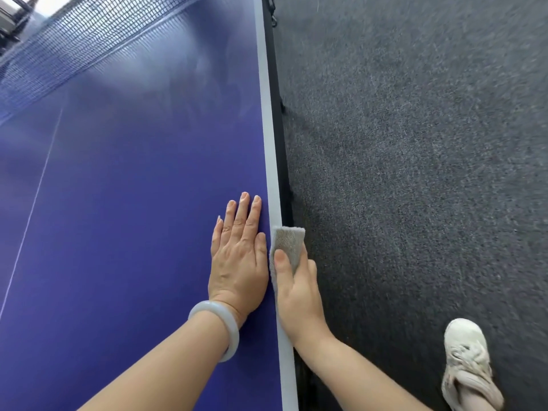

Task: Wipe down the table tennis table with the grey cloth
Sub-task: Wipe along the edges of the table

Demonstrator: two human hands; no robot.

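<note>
While I watched through the head camera, the nearest thing at the lower right was a white shoe (465, 360) on the dark grey carpet (415, 143), apart from the table tennis table (133, 203). Two bare forearms reached forward from the bottom edge, the left one over the blue top and the right one along the table's side. A pale bangle (218, 330) sat round the left wrist. Just beyond it the left hand (238, 262) lay flat, palm down on the blue surface, its fingers straight and close together, holding nothing, right beside the white edge stripe (271, 173).

Next to it the right hand (296, 289) gripped the grey cloth (289, 243), with the thumb (281, 262) pressed on top. I could not see the other fingers, which were hidden under the cloth and the table's rim. The cloth lay folded over the table's right edge, covering the stripe and hanging past it on the carpet side, its front end just ahead of the thumb.

Farther out, a thin white centre line (32, 203) ran across the blue top at the left. Farthest of all, the dark net (74, 46) crossed the upper left corner, blurred.
</note>
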